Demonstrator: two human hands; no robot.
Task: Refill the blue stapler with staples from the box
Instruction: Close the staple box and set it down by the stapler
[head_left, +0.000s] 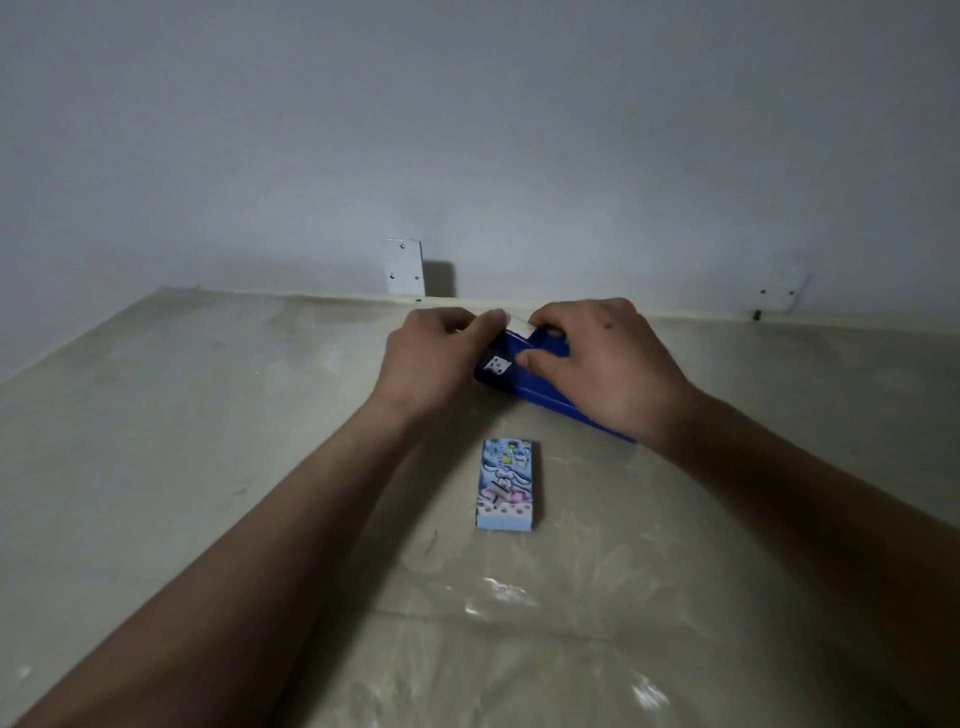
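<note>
Blue stapler (524, 384) lies on the table (208, 415) near its far edge, close under the wall (467, 130), angled with one end toward the left hand (441, 358) and the other running back beneath the right hand (613, 364). Right hand is clamped on it: fingers curled over the top, thumb pressed along the near side. Left hand's fingers are curled in at the stapler's far-left end, thumb tip meeting a pale piece (519, 325) there; whether that is a staple strip or part of the mechanism cannot be told. A small white label (496, 365) shows on the blue body between the two hands. The box (506, 483) sits flat on the table, nearer the person, apart from both hands and untouched. Judgement: the stapler looks rigid, with smooth, possibly slick sides, and fairly light; it is best pinned by the body with one hand while the other works the front end. The box looks like thin card, light and easily crushed, so it is better held by its long edges. Staple strips would likely be brittle and snap if pinched mid-length.
</note>
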